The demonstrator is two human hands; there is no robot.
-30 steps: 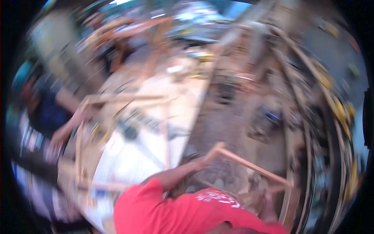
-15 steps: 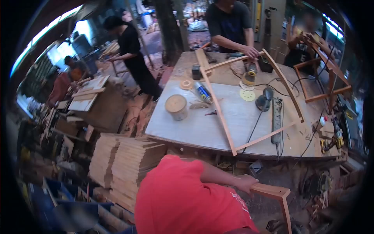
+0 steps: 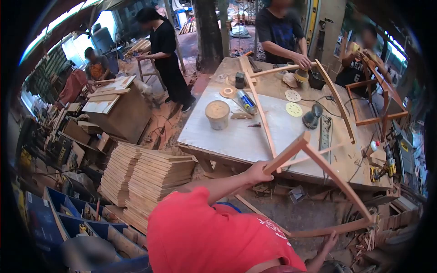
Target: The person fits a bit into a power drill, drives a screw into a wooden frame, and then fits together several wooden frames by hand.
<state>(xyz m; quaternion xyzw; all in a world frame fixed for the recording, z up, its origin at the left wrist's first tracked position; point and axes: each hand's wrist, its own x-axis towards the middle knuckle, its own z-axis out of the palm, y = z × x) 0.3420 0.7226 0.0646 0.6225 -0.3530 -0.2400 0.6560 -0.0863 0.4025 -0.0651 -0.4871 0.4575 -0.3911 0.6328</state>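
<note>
A light wooden frame (image 3: 339,184) of joined bars is up in front of my red shirt, tilted across the table's near edge. My left hand (image 3: 260,173) is wrapped round one end of its upper short rail. Beside the lower rail is my right hand (image 3: 327,245), fingers spread and fingertips right at the wood. Behind it, a second wooden frame (image 3: 260,107) stands on the worktable (image 3: 191,136), partly covered by the held one. A person's hand (image 3: 302,61) rests at its far rail, above a yellow-and-black sander (image 3: 301,76).
On the table are a round tub (image 3: 217,116), a spray can (image 3: 246,102), sanding discs (image 3: 294,109), a dark sander (image 3: 312,117) and a power strip (image 3: 325,132). Stacked boards (image 3: 152,182) and a blue divided bin (image 3: 91,216) lie left. Other people work around the table and further back.
The held frame has swung up from low right into full view. My left hand has moved left and up with it; my right hand has come into view. The camera view has shifted.
</note>
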